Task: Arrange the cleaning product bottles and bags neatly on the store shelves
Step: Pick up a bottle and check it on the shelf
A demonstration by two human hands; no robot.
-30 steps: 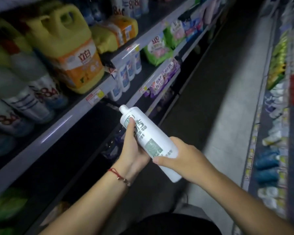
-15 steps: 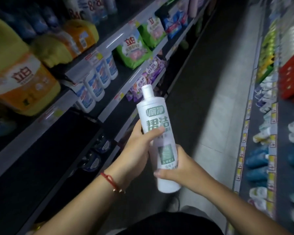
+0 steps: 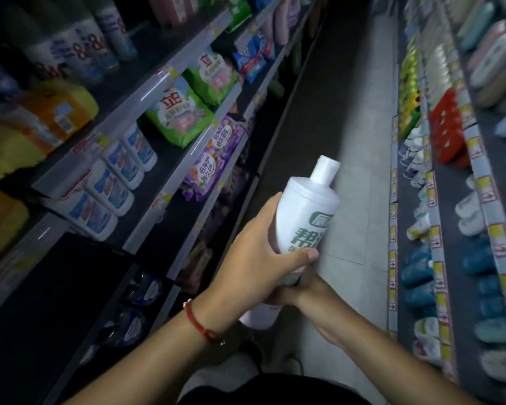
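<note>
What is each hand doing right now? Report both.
Left hand: gripping the white bottle around its middle.
Right hand: mostly hidden under the left, at the bottle's lower part; grip cannot be told.

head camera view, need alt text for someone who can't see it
A person's two hands hold a white bottle with green lettering over a dim store aisle, cap pointing up and away. The left hand wraps its middle; the right hand grips lower, mostly hidden. Green bags and small white bottles fill the shelves at left.
</note>
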